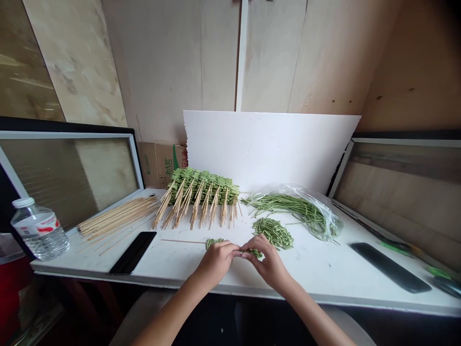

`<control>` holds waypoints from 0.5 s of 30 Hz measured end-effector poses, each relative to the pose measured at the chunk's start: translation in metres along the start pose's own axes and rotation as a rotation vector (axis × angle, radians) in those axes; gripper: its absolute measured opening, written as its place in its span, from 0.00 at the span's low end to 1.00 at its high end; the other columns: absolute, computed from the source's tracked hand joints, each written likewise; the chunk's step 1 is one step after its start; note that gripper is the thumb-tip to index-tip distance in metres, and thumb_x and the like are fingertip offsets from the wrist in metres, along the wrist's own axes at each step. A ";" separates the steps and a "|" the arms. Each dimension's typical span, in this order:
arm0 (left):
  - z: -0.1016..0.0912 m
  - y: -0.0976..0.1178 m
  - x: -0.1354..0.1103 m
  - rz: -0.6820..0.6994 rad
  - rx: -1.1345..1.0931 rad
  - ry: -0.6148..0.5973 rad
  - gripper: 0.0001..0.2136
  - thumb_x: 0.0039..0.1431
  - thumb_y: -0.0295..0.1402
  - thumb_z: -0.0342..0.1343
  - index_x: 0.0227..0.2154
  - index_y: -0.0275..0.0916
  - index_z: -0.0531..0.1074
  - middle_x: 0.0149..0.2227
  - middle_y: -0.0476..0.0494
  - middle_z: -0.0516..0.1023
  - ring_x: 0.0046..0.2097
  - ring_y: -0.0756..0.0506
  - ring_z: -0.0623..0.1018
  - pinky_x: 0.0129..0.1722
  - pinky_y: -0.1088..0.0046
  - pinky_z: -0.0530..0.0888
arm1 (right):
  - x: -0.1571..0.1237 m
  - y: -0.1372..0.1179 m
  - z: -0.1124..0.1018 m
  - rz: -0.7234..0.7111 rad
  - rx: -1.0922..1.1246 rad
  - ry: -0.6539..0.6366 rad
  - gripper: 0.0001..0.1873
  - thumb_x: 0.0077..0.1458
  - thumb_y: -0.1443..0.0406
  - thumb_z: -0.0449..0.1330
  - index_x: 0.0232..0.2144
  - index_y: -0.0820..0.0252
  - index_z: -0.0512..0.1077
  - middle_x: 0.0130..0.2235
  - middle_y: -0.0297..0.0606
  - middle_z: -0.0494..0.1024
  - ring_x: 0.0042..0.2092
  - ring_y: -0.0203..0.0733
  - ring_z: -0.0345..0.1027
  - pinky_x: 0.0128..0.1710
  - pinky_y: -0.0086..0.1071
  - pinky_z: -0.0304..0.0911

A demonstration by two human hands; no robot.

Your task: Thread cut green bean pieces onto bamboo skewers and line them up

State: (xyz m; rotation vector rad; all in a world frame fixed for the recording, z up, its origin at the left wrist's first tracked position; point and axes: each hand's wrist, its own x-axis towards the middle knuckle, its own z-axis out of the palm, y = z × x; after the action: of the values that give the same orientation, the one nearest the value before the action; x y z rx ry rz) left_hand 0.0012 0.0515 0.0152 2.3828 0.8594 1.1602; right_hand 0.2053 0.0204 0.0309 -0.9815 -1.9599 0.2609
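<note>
My left hand (216, 262) is closed on a thin bamboo skewer (182, 241) whose free end sticks out to the left; several green bean pieces (214, 241) are threaded on it by my fingers. My right hand (268, 262) pinches a bean piece (255, 252) at the skewer's tip, fingertips of both hands nearly touching. Just behind the right hand lies a small heap of cut bean pieces (273, 232). A stack of finished bean skewers (200, 194) sits further back.
Loose bare skewers (117, 218) lie at the left, with a black phone (133, 252) and a water bottle (38, 229) near the table edge. An open plastic bag of long beans (298, 206) lies at the right. A dark knife (391, 266) rests far right.
</note>
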 end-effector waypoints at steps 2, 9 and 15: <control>0.001 -0.001 -0.001 0.042 0.027 0.006 0.17 0.62 0.16 0.51 0.44 0.39 0.81 0.38 0.42 0.83 0.38 0.45 0.82 0.37 0.73 0.76 | -0.001 0.000 0.003 0.009 0.007 0.021 0.05 0.66 0.61 0.61 0.37 0.53 0.76 0.35 0.38 0.79 0.38 0.46 0.67 0.42 0.39 0.63; 0.003 0.005 0.000 0.119 0.076 0.023 0.16 0.57 0.13 0.52 0.30 0.38 0.80 0.31 0.46 0.81 0.32 0.47 0.79 0.32 0.75 0.73 | -0.006 0.002 0.010 0.091 0.106 0.039 0.09 0.66 0.66 0.58 0.32 0.55 0.75 0.33 0.37 0.77 0.39 0.46 0.66 0.41 0.38 0.61; 0.002 -0.001 0.001 0.065 -0.134 -0.044 0.16 0.56 0.12 0.52 0.27 0.38 0.81 0.28 0.47 0.80 0.31 0.49 0.78 0.33 0.77 0.71 | -0.005 -0.003 0.008 0.154 0.286 -0.066 0.10 0.63 0.64 0.61 0.29 0.55 0.78 0.31 0.37 0.77 0.39 0.45 0.69 0.40 0.36 0.63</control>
State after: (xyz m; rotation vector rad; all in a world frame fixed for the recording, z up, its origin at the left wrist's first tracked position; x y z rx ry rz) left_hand 0.0029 0.0527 0.0134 2.3333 0.6727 1.1479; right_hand 0.1985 0.0167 0.0249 -0.9444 -1.8438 0.6498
